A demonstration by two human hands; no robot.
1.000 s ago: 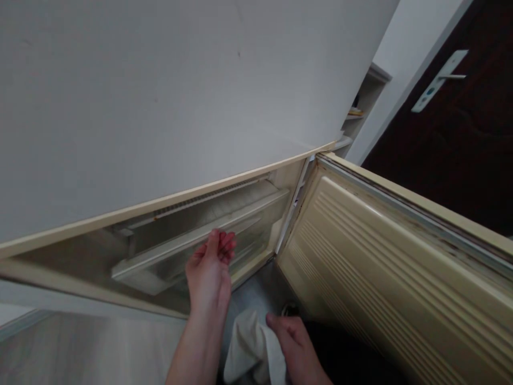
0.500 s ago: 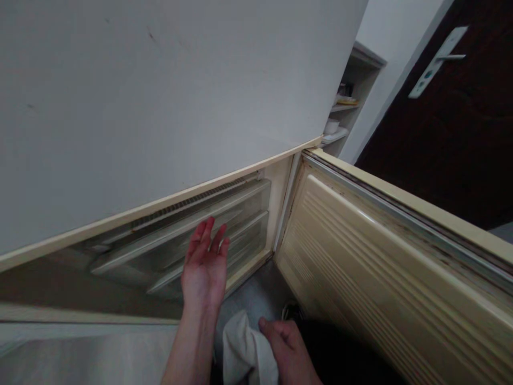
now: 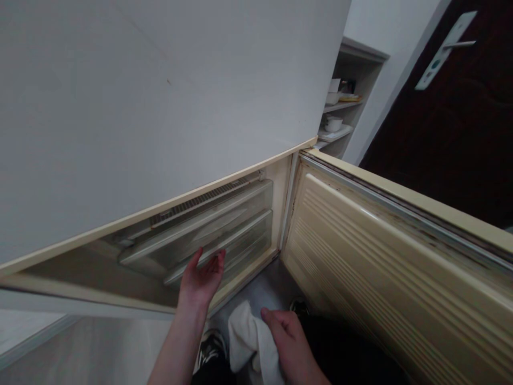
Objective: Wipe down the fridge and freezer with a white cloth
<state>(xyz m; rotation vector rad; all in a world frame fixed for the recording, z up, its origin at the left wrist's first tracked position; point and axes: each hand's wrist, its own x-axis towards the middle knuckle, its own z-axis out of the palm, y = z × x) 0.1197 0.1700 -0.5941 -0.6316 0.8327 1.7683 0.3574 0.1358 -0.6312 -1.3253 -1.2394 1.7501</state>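
Observation:
My left hand (image 3: 201,279) is palm up with its thumb apart from the fingers, which curl loosely in front of the clear freezer drawers. Nothing shows in it. Its fingertips are near the front lip of the lower drawer (image 3: 240,235); whether they touch it I cannot tell. Above lies the upper drawer (image 3: 224,219), also shut. Low in the view my right hand (image 3: 292,342) is closed around a whitish cloth (image 3: 254,339) that hangs in folds.
The cream freezer door (image 3: 380,251) stands open on the right. A large white panel (image 3: 160,107) rises above the compartment. Behind are shelves with dishes (image 3: 332,124) and a dark door (image 3: 452,133) with a handle. My shoe (image 3: 210,347) is on the floor below.
My left hand has dropped from the upper drawer toward the lower one. My right hand keeps the cloth. The view has shifted slightly, showing more floor and my shoe.

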